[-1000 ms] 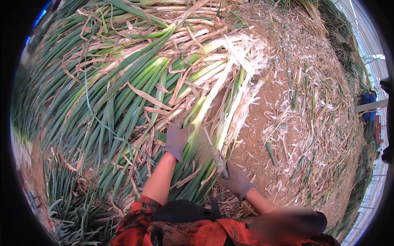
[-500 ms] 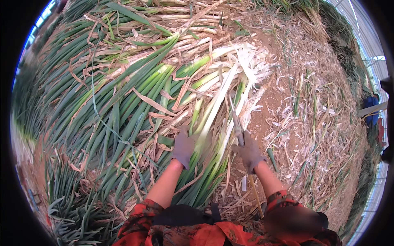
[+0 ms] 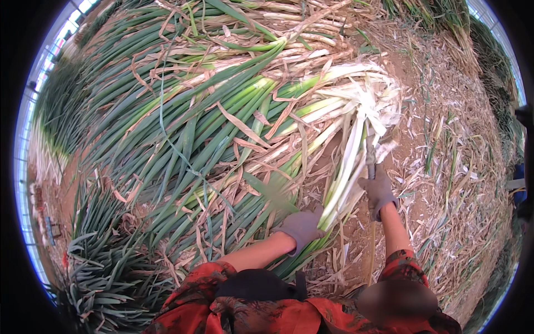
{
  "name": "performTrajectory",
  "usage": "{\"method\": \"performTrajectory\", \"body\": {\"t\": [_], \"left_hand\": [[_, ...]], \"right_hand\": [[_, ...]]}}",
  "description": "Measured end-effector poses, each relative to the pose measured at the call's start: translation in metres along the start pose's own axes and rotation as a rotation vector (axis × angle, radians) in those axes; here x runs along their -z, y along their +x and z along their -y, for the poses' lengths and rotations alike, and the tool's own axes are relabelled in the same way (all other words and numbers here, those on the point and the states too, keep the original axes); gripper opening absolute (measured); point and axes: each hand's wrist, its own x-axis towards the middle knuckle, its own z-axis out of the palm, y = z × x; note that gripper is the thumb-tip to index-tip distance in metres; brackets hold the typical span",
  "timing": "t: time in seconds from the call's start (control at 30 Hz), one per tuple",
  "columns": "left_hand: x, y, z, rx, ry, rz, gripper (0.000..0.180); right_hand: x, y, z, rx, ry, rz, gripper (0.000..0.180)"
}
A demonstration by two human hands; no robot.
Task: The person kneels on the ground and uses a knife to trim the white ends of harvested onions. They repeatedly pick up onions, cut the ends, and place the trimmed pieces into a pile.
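My gloved left hand (image 3: pixel 300 228) is closed round the green part of a few long green onions (image 3: pixel 346 172). Their pale shanks slant up and to the right, toward the ragged white root ends. Beside them on the right, my gloved right hand (image 3: pixel 380 192) grips a slim grey air blow gun (image 3: pixel 371 156), its thin front end close to the white shanks. A yellowish hose (image 3: pixel 372 250) runs down from below that hand. Loose papery skins hang around the white ends, and the gun's tip is hard to make out among them.
A broad heap of green onions (image 3: pixel 183 122) with dry brown leaves lies to the left and ahead. More leafy bundles (image 3: pixel 105 267) stand at the lower left. Shredded skins and dry leaves (image 3: pixel 456 195) cover the soil on the right.
My left hand has moved right and down, with the onions now in its grasp. My right hand and the air blow gun have shifted right. The view has also shifted over the heap.
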Motion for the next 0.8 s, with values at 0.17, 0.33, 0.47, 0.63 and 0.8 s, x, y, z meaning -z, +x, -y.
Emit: {"method": "performTrajectory", "body": {"t": [0.17, 0.33, 0.47, 0.63, 0.8], "left_hand": [[0.011, -0.013, -0.017, 0.016, 0.178, 0.175, 0.088], [0.015, -0.022, -0.016, -0.051, 0.276, 0.146, 0.075], [0.07, 0.02, -0.003, -0.186, 0.394, -0.514, 0.053], [0.117, 0.035, 0.104, 0.093, 0.642, -0.624, 0.042], [0.122, 0.057, 0.049, 0.291, 0.372, -0.478, 0.081]], "right_hand": [[-0.007, 0.002, 0.024, -0.126, 0.114, -0.06, 0.05], [-0.032, -0.013, -0.022, 0.015, 0.062, -0.007, 0.061], [0.006, 0.037, -0.031, -0.1, 0.179, -0.127, 0.052], [-0.043, -0.004, -0.013, 0.018, 0.262, -0.043, 0.066], [-0.036, -0.07, 0.008, 0.1, 0.054, 0.1, 0.053]]}}
